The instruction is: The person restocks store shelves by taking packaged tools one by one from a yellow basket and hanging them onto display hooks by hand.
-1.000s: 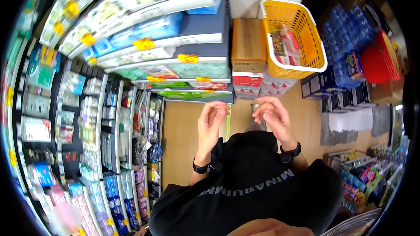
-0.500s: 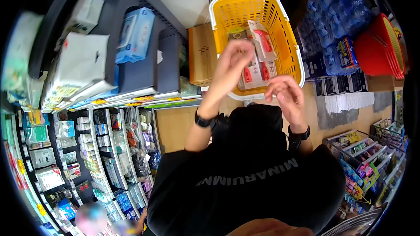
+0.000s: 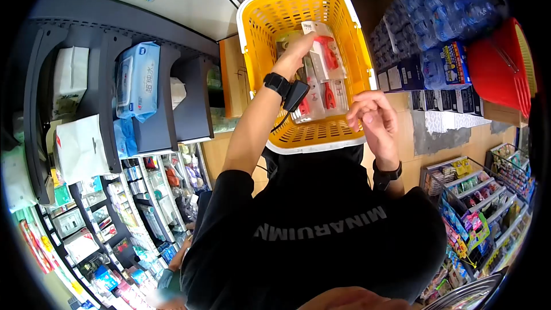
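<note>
In the head view, a yellow basket with a white rim (image 3: 367, 51) stands in front of me. Several flat packs with red-handled tools lie inside: an upper pack (image 3: 329, 54) and a lower one (image 3: 330, 95). The exact kind of tool is unclear. My left hand (image 3: 297, 53) is down in the basket over the left side of the packs, its fingers extended and partly hidden; whether it touches a pack I cannot tell. By the basket's right front corner hangs my right hand (image 3: 376, 123), fingers loosely bent and apart, with nothing in them.
Shelving with a blue wipes pack (image 3: 138, 80) rises at left. Wrapped bottles (image 3: 442, 11) and red buckets (image 3: 499, 69) stand at right. Goods racks (image 3: 476, 195) are at lower right. A cardboard box (image 3: 232, 72) is beside the basket. Another person's arm (image 3: 179, 255) shows at lower left.
My left hand has turned and reached farther into the basket, toward its left side. The basket appears lower and farther left as the view shifts. My right hand stays near the front corner.
</note>
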A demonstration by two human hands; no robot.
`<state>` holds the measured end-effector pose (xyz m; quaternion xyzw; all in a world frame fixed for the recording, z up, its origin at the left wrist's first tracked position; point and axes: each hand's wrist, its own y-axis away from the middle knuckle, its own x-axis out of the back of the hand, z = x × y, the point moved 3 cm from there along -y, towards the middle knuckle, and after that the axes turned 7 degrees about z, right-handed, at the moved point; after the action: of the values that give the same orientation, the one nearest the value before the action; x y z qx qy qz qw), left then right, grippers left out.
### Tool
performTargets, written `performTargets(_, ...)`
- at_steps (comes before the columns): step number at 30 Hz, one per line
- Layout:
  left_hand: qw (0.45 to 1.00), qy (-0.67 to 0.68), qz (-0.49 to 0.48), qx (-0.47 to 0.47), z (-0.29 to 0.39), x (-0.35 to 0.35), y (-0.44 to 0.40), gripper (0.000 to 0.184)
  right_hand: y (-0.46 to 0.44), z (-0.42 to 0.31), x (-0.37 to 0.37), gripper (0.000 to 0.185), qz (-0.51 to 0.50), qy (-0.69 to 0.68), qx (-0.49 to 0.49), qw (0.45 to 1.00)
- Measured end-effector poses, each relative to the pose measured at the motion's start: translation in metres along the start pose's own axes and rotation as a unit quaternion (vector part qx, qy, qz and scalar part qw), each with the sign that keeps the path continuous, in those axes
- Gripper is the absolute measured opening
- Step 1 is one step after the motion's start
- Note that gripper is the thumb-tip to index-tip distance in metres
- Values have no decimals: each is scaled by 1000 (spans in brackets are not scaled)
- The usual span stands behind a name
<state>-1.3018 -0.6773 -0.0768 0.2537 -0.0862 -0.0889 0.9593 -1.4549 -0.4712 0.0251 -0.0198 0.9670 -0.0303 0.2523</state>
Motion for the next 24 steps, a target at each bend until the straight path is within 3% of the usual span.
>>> performTargets(2, 997, 58, 10, 39, -15, -3, -10, 39, -4, 4, 2, 32, 1, 1, -6, 1000)
performTargets(6, 994, -72, 23, 76, -62, -3, -56, 41, -10, 8, 4, 31, 7, 8, -2, 1000)
performTargets(11, 993, 12, 49, 103, -94, -8, -80, 31, -21, 7, 6, 30, -8, 4, -15, 1000)
performTargets(22, 998, -5, 19, 60, -58, 14, -58, 25, -47, 5, 5, 27, -18, 44, -30, 998)
performTargets(24, 999, -30, -25, 21, -45, 20, -44, 28, -52, 8, 8, 26, -12, 44, -27, 999)
